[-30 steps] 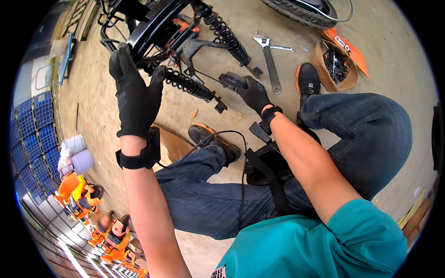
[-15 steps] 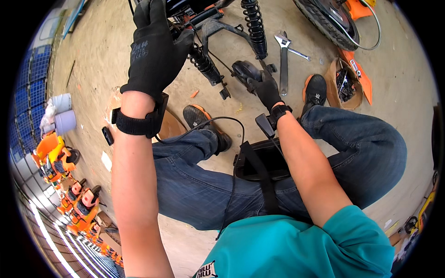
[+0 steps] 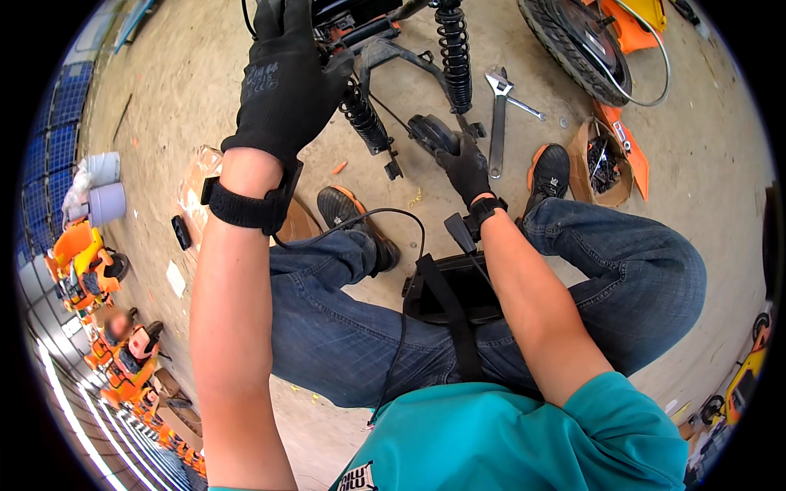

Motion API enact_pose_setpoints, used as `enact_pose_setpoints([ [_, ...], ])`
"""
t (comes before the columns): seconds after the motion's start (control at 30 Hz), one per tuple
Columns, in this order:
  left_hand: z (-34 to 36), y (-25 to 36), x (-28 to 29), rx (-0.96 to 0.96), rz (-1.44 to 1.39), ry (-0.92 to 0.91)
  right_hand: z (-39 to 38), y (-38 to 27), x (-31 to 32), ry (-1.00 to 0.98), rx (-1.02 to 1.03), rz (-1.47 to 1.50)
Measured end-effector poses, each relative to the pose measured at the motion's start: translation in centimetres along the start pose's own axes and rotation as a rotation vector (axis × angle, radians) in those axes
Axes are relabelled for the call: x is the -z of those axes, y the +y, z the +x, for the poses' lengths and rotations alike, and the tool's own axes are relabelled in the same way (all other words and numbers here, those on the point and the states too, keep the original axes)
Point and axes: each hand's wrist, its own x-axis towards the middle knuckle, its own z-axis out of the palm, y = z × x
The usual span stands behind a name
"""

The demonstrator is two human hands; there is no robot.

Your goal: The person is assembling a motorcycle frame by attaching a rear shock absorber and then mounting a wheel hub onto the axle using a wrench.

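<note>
Fingers of your black-gloved right hand (image 3: 468, 169) grip the near edge of the rounded black part (image 3: 432, 132): it lies ahead-left of them, between two black coil-spring shock absorbers (image 3: 454, 65), long axis slanting far-left to near-right. Black-gloved left hand (image 3: 282, 94) is farther, at the black metal frame (image 3: 350, 11); can't tell its grip.

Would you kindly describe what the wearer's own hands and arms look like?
The left hand and right hand wear black gloves; faint pale marks show on the left one. Each wrist has a black strap with a dark attachment; a black cable appears to run from the left. The forearms are bare; a short teal sleeve shows on the right.
</note>
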Motion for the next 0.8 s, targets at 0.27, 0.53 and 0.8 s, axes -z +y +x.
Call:
enact_pose_setpoints([
  [0.27,-0.1,-0.3,-0.2,0.001,0.007,0.017,-0.2,-1.9,1.7,-0.07,-0.16,0.175],
  [0.53,0.1,0.1,0.0,0.075,-0.008,0.01,-0.1,-0.5,1.8,0.003,-0.096,0.06],
  [0.8,-0.2,-0.1,0.8,0.048,0.007,0.044,1.3,3.3,-0.3,0.034,-0.124,-0.186],
])
